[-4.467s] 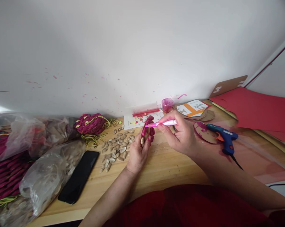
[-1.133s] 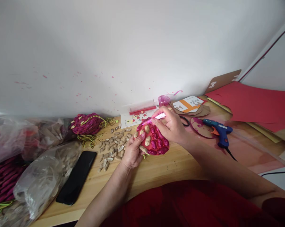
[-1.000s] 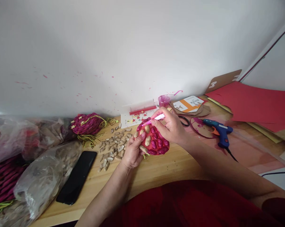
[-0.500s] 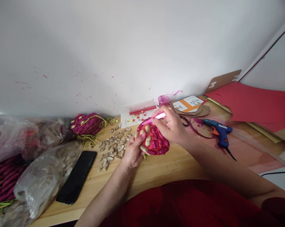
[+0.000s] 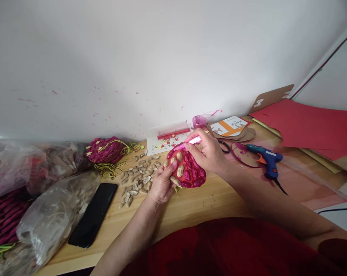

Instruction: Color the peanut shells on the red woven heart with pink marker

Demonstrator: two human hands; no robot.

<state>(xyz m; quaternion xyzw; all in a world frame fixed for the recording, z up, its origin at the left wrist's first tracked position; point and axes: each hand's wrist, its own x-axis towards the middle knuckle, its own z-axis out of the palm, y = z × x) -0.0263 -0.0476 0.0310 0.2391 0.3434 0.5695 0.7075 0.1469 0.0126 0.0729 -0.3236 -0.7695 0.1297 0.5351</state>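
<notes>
Left hand (image 5: 162, 184) clasped, thumb on top. Right hand (image 5: 208, 150) just right, slightly farther, pinched. Left forearm (image 5: 133, 230), right forearm (image 5: 265, 203) angled inward from near side.

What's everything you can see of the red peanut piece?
The red peanut piece is rounded and studded with shells: magenta along top, right and bottom, bare tan at left. Yellowish strands show below. It is held over the table, facing the camera. The left hand grips its left edge, thumb in front; the pen in the right hand seems to touch its top.
</notes>
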